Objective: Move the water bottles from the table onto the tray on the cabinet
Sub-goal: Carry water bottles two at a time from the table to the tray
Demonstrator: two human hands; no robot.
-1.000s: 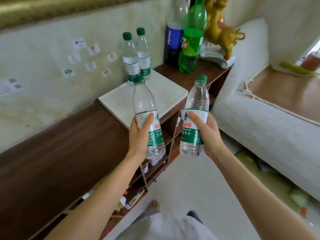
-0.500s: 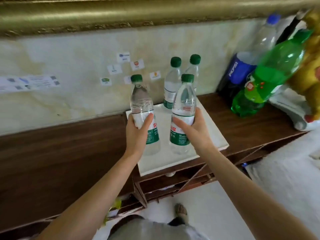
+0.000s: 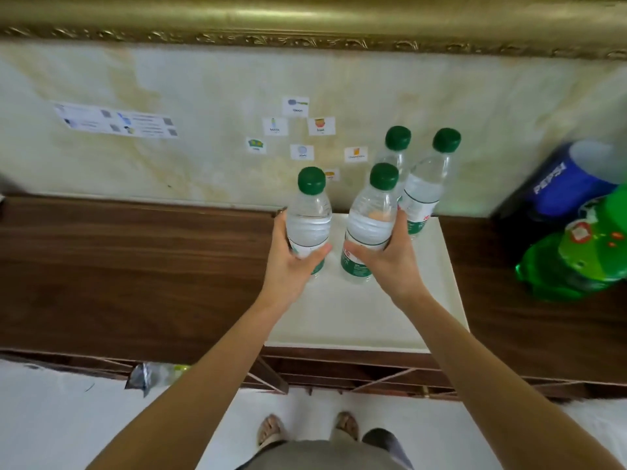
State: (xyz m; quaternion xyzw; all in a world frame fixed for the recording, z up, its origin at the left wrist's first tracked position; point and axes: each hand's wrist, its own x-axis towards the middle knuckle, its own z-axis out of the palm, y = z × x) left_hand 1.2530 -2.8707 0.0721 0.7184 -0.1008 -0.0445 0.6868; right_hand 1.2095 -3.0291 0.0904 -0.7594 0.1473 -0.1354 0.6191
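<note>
While both hands grip: left hand [image 3: 288, 266] wraps clear green-capped plastic water bottle [image 3: 310, 212], right hand [image 3: 390, 262] wraps its twin [image 3: 371, 218], both upright over white rectangular tray [image 3: 356, 317] on dark wooden cabinet [image 3: 135, 266]; 2 more bottles [image 3: 425, 184] at tray's rear, nr wall.

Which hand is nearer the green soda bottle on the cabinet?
Right. The right hand grips a water bottle over the tray, closer to the green soda bottle; the left hand is farther left.
</note>
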